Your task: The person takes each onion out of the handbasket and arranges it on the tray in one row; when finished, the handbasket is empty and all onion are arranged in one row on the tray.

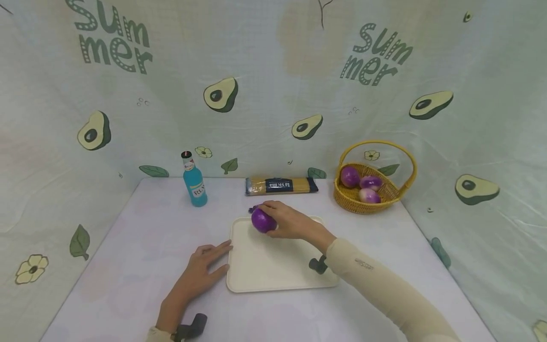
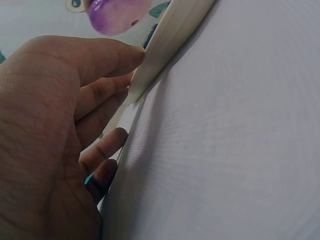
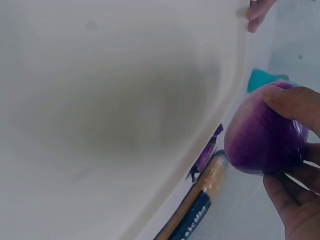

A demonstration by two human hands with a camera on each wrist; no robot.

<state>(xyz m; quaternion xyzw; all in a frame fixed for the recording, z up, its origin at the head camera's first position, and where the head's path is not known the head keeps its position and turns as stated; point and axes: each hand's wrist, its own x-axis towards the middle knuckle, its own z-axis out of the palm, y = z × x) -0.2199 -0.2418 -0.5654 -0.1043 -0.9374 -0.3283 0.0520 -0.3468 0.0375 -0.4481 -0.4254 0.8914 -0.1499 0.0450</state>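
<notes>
Over the tray (image 1: 273,270), right hand (image 1: 288,223) curled round a purple onion (image 1: 262,221), left hand (image 1: 205,266) flat against its edge

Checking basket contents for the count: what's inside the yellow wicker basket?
Three purple-and-white onions lie inside the yellow wicker basket at the table's far right. Its woven front wall covers their undersides and the basket floor, so anything lower down cannot be seen.
</notes>
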